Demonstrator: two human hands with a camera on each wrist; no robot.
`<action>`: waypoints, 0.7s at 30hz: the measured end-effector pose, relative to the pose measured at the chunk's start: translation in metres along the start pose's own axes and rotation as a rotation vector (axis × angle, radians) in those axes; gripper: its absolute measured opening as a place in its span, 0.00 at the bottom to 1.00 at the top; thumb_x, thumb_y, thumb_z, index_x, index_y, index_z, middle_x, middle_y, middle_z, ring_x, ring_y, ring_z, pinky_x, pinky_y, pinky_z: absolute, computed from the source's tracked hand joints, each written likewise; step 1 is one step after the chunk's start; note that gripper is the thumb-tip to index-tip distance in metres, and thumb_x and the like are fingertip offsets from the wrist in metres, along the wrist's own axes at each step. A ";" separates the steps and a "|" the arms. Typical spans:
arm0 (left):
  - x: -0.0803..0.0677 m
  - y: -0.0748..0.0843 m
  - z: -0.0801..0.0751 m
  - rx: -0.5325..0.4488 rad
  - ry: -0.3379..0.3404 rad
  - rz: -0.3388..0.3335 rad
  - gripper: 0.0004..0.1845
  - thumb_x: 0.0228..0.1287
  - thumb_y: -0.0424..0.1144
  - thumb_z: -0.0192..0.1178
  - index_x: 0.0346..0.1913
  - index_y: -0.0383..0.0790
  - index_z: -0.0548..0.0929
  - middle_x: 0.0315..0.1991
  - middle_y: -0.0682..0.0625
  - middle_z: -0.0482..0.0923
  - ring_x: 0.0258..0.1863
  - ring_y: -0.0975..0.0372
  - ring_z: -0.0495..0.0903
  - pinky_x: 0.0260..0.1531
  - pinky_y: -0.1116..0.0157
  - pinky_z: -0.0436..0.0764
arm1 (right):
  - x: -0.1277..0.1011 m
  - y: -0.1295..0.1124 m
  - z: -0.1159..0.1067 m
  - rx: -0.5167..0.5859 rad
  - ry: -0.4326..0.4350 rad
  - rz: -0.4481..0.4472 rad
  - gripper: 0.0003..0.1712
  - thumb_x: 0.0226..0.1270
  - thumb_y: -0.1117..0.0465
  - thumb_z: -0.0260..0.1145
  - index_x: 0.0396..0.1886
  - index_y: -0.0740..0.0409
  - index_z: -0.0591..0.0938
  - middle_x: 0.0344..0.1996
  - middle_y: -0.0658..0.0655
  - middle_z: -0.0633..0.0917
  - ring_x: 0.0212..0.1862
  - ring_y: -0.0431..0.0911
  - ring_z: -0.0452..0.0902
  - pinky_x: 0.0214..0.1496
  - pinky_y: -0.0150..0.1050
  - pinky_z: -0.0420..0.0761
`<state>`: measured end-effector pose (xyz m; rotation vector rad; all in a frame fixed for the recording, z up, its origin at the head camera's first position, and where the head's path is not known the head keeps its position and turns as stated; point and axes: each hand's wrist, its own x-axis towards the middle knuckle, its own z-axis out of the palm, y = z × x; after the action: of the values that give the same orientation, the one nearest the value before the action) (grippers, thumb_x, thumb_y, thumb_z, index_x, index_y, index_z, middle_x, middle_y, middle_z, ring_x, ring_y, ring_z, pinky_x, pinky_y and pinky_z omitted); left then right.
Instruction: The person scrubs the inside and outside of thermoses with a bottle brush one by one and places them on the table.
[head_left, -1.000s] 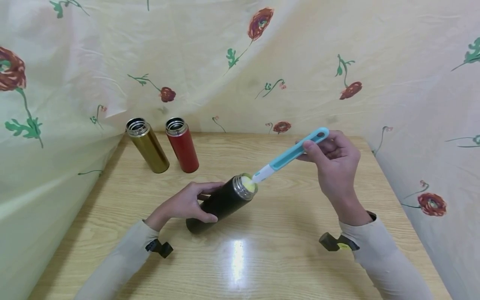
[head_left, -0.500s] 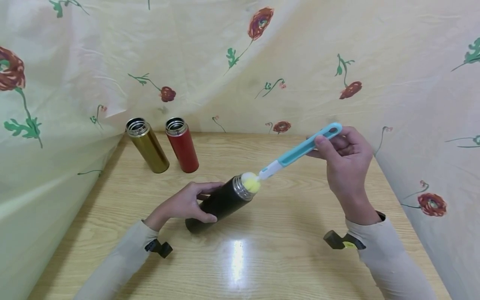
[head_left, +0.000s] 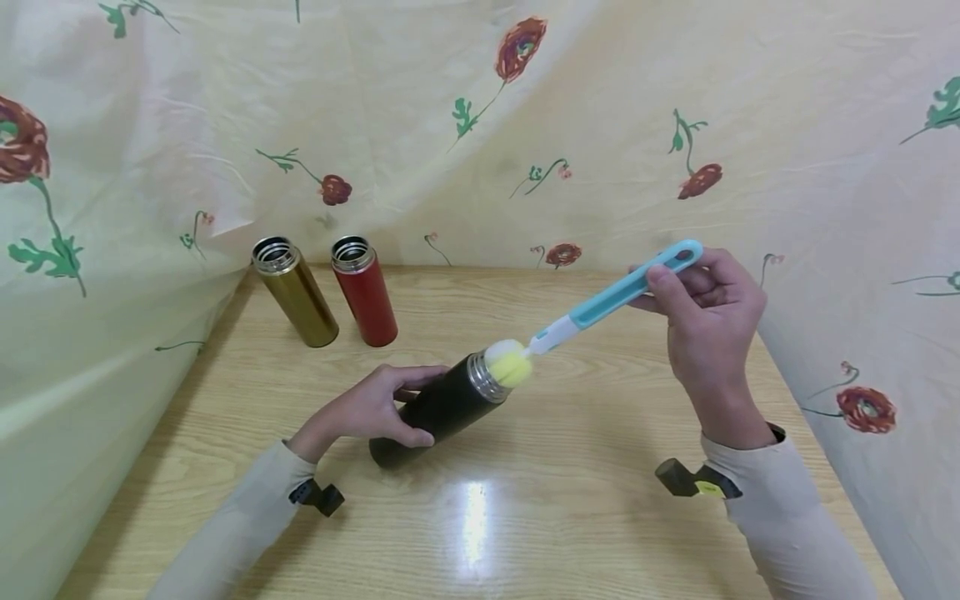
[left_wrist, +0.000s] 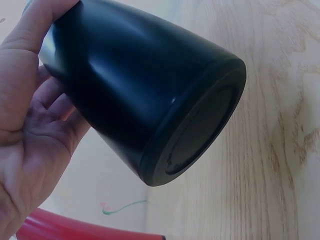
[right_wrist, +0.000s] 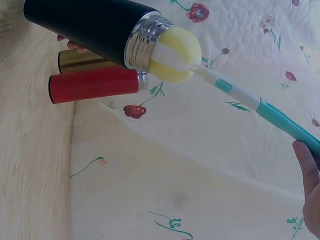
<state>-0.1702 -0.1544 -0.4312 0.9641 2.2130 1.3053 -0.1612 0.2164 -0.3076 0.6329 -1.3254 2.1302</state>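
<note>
My left hand [head_left: 378,406] grips a black thermos bottle [head_left: 447,407] round its body, tilted with its threaded steel mouth up to the right. In the left wrist view the bottle's round base [left_wrist: 200,132] faces the camera. My right hand [head_left: 712,325] pinches the blue handle of a bottle brush [head_left: 611,300] between thumb and fingers. The brush's yellow and white sponge head [head_left: 510,364] bulges from the bottle's mouth, its far end hidden inside. The right wrist view shows the sponge [right_wrist: 175,54] seated at the steel threads, with the white shaft leading to the handle.
An open gold bottle [head_left: 297,293] and an open red bottle [head_left: 365,292] stand upright at the back left of the wooden table [head_left: 570,517]. Flower-patterned cloth [head_left: 420,125] hangs behind the table and along both sides.
My right hand has moved right and slightly up with the brush, drawing more of the sponge head out of the bottle's mouth. The left hand and black bottle have stayed almost still.
</note>
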 end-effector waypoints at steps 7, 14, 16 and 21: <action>0.001 0.000 -0.001 0.000 0.000 0.000 0.48 0.54 0.44 0.79 0.77 0.39 0.66 0.71 0.45 0.73 0.68 0.50 0.75 0.62 0.45 0.79 | 0.003 -0.002 -0.002 0.038 0.009 -0.012 0.09 0.59 0.88 0.59 0.41 0.87 0.77 0.30 0.70 0.88 0.33 0.56 0.90 0.34 0.48 0.88; 0.001 0.001 -0.001 0.008 0.000 0.001 0.49 0.54 0.45 0.79 0.77 0.39 0.66 0.71 0.46 0.72 0.68 0.50 0.74 0.62 0.46 0.78 | 0.004 -0.003 -0.006 0.036 0.054 -0.022 0.08 0.60 0.88 0.59 0.40 0.87 0.77 0.30 0.70 0.88 0.33 0.56 0.90 0.34 0.47 0.88; 0.002 0.000 -0.002 0.012 0.006 0.006 0.48 0.54 0.45 0.79 0.77 0.40 0.66 0.71 0.46 0.73 0.68 0.51 0.75 0.62 0.46 0.79 | 0.005 -0.004 -0.007 0.035 0.069 -0.024 0.08 0.60 0.87 0.59 0.40 0.87 0.77 0.29 0.70 0.88 0.33 0.56 0.90 0.33 0.46 0.88; 0.003 -0.001 -0.003 0.017 0.020 0.014 0.47 0.53 0.45 0.79 0.76 0.42 0.68 0.70 0.48 0.74 0.67 0.52 0.76 0.61 0.49 0.80 | 0.006 -0.005 -0.008 0.044 0.095 -0.037 0.08 0.60 0.87 0.60 0.40 0.87 0.77 0.29 0.70 0.88 0.32 0.56 0.90 0.32 0.46 0.88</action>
<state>-0.1742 -0.1547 -0.4304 0.9778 2.2394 1.3103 -0.1632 0.2271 -0.3034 0.5629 -1.2100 2.1375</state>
